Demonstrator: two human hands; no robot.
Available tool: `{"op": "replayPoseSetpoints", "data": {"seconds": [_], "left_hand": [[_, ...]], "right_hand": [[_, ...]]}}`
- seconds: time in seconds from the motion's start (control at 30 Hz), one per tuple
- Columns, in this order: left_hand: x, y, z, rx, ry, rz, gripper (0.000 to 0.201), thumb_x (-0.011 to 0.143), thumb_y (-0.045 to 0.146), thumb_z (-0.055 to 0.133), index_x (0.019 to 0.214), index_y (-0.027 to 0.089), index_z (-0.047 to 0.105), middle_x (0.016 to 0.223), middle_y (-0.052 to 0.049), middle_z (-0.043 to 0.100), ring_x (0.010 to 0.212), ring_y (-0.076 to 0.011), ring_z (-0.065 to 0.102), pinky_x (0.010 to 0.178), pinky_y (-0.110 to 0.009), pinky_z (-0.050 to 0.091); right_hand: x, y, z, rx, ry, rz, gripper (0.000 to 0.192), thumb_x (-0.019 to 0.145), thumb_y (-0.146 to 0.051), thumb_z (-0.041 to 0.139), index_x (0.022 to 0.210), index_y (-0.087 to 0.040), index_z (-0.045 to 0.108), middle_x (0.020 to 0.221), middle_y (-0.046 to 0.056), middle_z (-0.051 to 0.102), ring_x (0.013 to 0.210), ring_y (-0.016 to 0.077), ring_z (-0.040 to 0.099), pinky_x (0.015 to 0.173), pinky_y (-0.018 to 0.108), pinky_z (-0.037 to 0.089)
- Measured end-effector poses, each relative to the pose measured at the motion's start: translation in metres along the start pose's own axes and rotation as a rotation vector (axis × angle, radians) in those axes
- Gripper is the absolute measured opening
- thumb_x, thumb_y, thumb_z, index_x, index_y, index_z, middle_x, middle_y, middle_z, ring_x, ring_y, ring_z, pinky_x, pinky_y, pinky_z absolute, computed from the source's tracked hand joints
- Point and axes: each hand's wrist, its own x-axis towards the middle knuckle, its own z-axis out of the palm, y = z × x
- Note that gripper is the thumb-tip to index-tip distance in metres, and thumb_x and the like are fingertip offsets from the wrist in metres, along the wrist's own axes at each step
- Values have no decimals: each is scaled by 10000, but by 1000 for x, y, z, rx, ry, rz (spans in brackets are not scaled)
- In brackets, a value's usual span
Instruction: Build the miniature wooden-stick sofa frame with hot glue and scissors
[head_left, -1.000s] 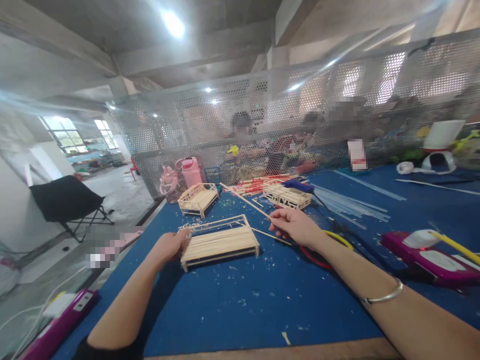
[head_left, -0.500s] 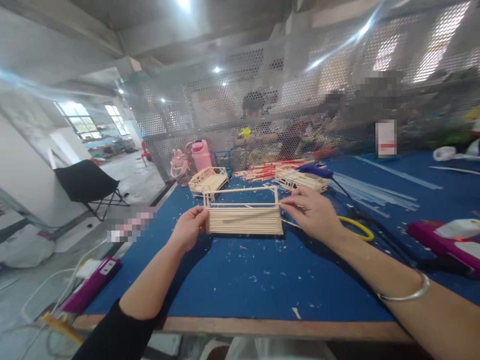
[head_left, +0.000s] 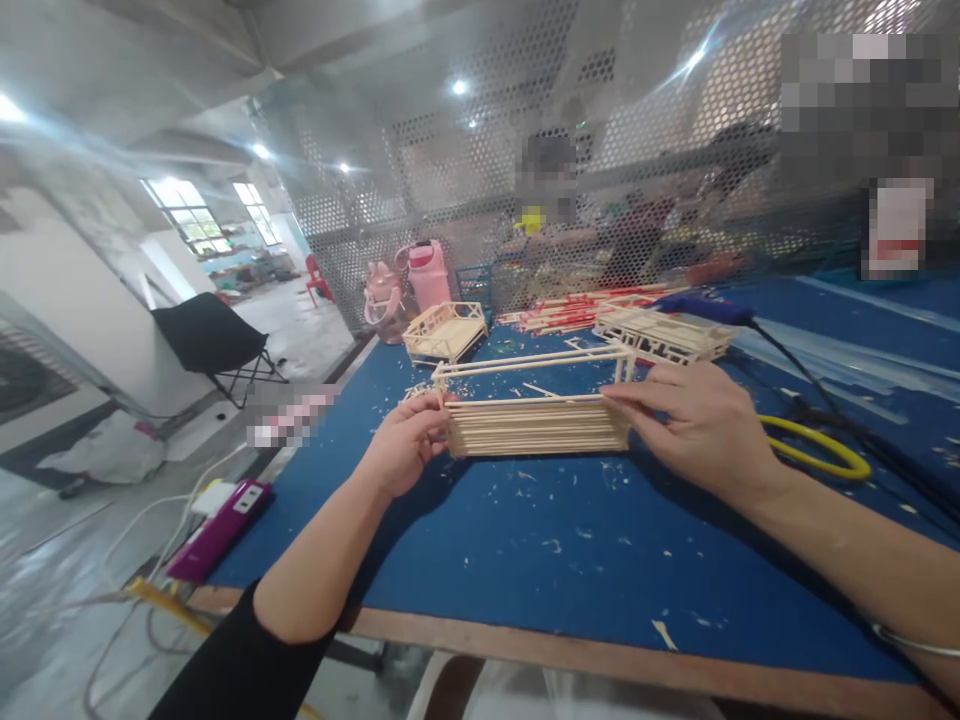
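Spanning the gap between both hands, the stick frame (head_left: 536,425) hangs above the blue table (head_left: 570,560). The left hand (head_left: 405,450) pinches its left end; the right hand (head_left: 701,430) grips its right end.

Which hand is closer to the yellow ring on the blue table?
Right. The right hand grips the stick frame's right end, just left of the yellow ring; the left hand holds the far end.
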Motion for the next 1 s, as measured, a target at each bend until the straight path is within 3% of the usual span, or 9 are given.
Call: {"op": "replayPoseSetpoints", "data": {"seconds": [0.13, 0.33, 0.53, 0.63, 0.73, 0.83, 1.0], "left_hand": [[0, -1, -1, 6, -17, -8, 243, 518, 169, 715, 752, 139, 659, 539, 47, 558, 470, -53, 488, 479, -178, 412], [1, -5, 0, 52, 39, 15, 368, 481, 339, 836, 741, 139, 669, 640, 11, 626, 556, -82, 558, 489, -184, 419], [2, -1, 2, 135, 55, 24, 453, 406, 443, 854, 702, 143, 690, 647, 14, 629, 580, -85, 552, 515, -185, 440], [3, 1, 2, 181, 99, 44, 476, 383, 456, 855, 705, 139, 705, 666, 12, 631, 573, -72, 527, 488, -161, 411], [5, 2, 3, 184, 116, 39, 473, 358, 450, 862, 678, 138, 705, 678, 6, 639, 580, -75, 526, 504, -163, 422], [5, 3, 5, 190, 125, 56, 455, 352, 444, 865, 644, 138, 698, 644, 12, 622, 544, -65, 495, 487, -162, 411], [4, 5, 5, 201, 129, 66, 440, 364, 429, 863, 643, 135, 692, 615, 16, 602, 519, -62, 478, 473, -167, 396]], "right_hand": [[0, -1, -1, 4, -39, 35, 300, 869, -348, 470, 789, -246, 740, 581, 43, 634, 641, 197, 598, 628, 327, 362], [1, -1, -2, -27, -114, 4, 328, 879, -316, 436, 823, -227, 746, 649, 52, 699, 634, 194, 624, 614, 329, 358], [8, 4, -9, 98, -206, -9, 302, 853, -268, 424, 896, -211, 717, 747, 58, 724, 688, 185, 632, 673, 320, 433], [10, 9, -16, 207, -176, 32, 241, 786, -235, 488, 946, -201, 665, 686, 26, 682, 628, 153, 598, 635, 282, 454], [12, 14, -22, 260, -100, 60, 153, 731, -201, 533, 853, -190, 626, 617, -8, 616, 544, 114, 538, 548, 234, 434], [13, 17, -21, 268, -72, -37, 98, 754, -192, 547, 763, -178, 643, 638, 11, 642, 575, 112, 561, 573, 232, 438], [13, 19, -15, 223, -117, -113, 190, 817, -203, 514, 737, -195, 687, 673, 24, 683, 632, 126, 599, 629, 250, 451]]}}
